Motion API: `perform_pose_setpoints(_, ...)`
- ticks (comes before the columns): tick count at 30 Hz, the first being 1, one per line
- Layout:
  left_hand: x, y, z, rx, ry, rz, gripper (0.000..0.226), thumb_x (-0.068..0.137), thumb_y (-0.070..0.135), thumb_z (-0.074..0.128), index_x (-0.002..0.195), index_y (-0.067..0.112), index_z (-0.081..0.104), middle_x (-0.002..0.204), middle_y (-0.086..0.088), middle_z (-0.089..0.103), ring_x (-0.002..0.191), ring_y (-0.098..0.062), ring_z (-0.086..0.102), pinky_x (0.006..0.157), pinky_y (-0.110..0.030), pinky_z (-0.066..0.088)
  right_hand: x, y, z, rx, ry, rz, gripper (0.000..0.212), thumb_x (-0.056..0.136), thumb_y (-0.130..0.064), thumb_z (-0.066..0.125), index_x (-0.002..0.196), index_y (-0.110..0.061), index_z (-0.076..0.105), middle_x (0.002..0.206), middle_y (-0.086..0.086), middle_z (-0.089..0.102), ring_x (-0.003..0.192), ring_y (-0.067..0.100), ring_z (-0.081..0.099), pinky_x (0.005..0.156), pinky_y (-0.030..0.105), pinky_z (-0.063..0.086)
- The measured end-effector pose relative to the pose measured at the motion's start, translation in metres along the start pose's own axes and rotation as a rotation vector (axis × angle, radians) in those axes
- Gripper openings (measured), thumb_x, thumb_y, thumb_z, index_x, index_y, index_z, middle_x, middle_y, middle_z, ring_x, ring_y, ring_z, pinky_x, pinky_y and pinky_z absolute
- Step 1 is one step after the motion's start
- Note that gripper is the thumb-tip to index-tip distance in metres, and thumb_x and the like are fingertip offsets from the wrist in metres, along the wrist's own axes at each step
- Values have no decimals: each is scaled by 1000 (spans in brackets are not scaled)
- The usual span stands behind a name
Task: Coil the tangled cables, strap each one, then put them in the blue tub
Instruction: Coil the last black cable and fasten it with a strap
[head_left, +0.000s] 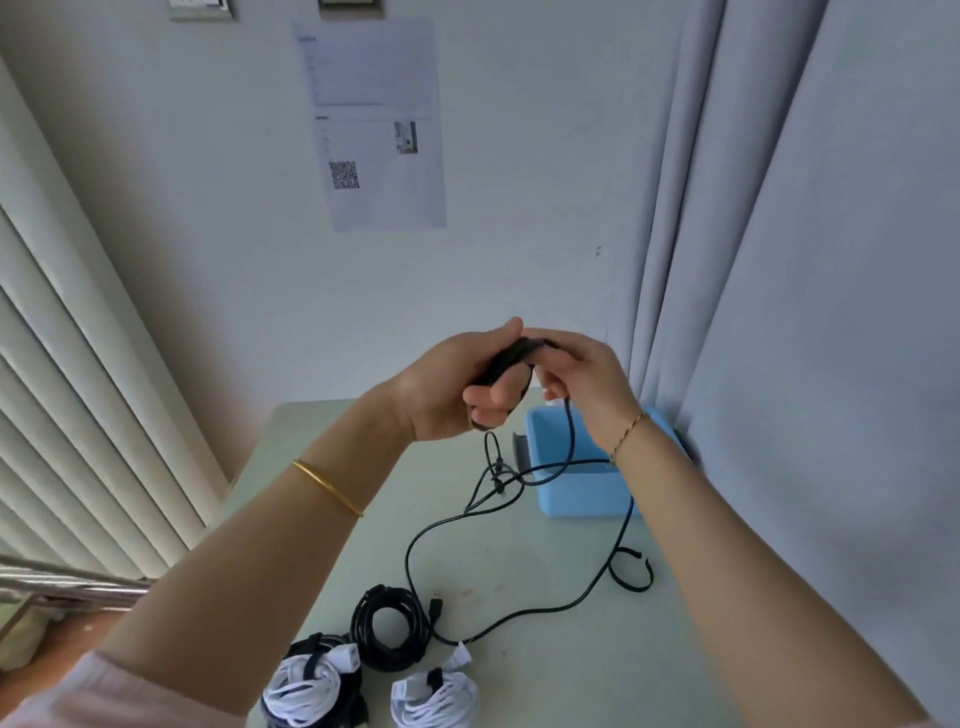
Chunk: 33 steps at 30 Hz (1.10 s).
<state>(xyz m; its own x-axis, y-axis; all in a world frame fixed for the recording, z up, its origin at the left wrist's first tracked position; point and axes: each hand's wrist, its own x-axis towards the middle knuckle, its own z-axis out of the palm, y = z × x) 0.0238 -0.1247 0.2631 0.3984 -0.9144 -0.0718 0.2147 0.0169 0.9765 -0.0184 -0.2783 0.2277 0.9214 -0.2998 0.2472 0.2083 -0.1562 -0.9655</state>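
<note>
One smooth pale-green desk (545, 686) carries everything. A rectangular blue plastic tub (576, 488) is set at its far right corner. Above the far edge, a small coil of thin black rubbery cable (511, 358) is gripped in the curled fingers of the left hand (447, 389). The running strand is pinched by the right hand (587, 379). The uncoiled remainder is trailed across the tub and looped over the desk's middle, where a knot-like tangle is seen. If the strand is drawn against that tangle, a tighter snag or a dragged tub is judged likely; a slackened left grip would let the coil spring open. At the near edge lie a glossy black strapped ring (389, 629), a left white bundle (304, 691) and a right white bundle (436, 701).
</note>
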Motion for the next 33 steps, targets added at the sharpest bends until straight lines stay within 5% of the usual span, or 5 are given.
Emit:
perform_pose_setpoints(6,15,8,-1,-487,222,349,36,103,26,28,111,0,51,54,4,49,40,-5,40,48,-19,47,-15,31,13,-189,-208,75,19,101,-23,40,102,-22,59,54,-6,43,50,9,39,50,27,43)
perform_pose_setpoints(11,17,10,-18,-244,454,434,27,105,16,28,89,8,47,74,-4,62,57,-13,48,93,-47,50,-37,19,21,-401,-451,125,20,100,-23,40,108,-16,57,58,-1,50,48,10,43,49,27,49)
perform_pose_setpoints(17,10,-12,-29,670,662,279,22,100,14,37,100,-3,51,72,10,67,65,-6,55,68,-16,42,-33,-15,14,-595,-387,47,18,96,-22,49,93,-9,61,57,-1,51,40,6,43,41,18,41)
perform_pose_setpoints(20,11,-19,-30,851,589,169,19,98,11,40,83,-1,43,65,8,63,75,-13,62,84,-18,40,-25,-23,5,-742,-266,-102,14,92,-19,54,92,-11,65,60,-9,50,53,4,46,49,12,38)
perform_pose_setpoints(33,-12,-12,-15,264,175,7,41,102,25,34,113,-5,59,46,4,28,43,-10,20,41,-19,24,4,-8,-7,-669,14,-405,18,92,-27,57,82,-14,64,68,-6,58,64,12,50,63,33,45)
